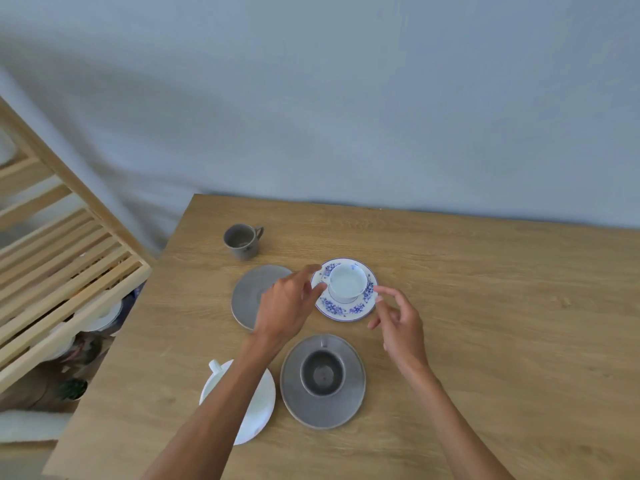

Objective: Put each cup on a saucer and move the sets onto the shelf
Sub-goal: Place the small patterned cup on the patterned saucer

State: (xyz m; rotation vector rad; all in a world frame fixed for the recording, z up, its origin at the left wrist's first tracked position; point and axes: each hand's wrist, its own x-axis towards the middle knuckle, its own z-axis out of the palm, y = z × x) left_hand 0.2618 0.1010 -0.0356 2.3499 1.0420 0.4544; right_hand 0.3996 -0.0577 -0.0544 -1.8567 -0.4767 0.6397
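A white cup [347,285] stands on a blue-flowered saucer [349,311] in the middle of the wooden table [485,306]. My left hand [285,304] hovers at the saucer's left rim and my right hand [398,320] at its right rim, both with fingers apart and holding nothing. A grey cup [322,373] sits on a grey saucer [322,410] nearer to me. My left forearm hides most of a white cup and saucer [258,410]. A bare grey saucer [252,292] lies left of the flowered one. Behind it stands a lone grey cup [242,241].
A slatted wooden shelf [62,271] stands to the left of the table, with white dishes [104,318] partly visible on a lower level. A grey wall [346,98] runs behind the table. A small plant [72,389] sits on the floor at the left.
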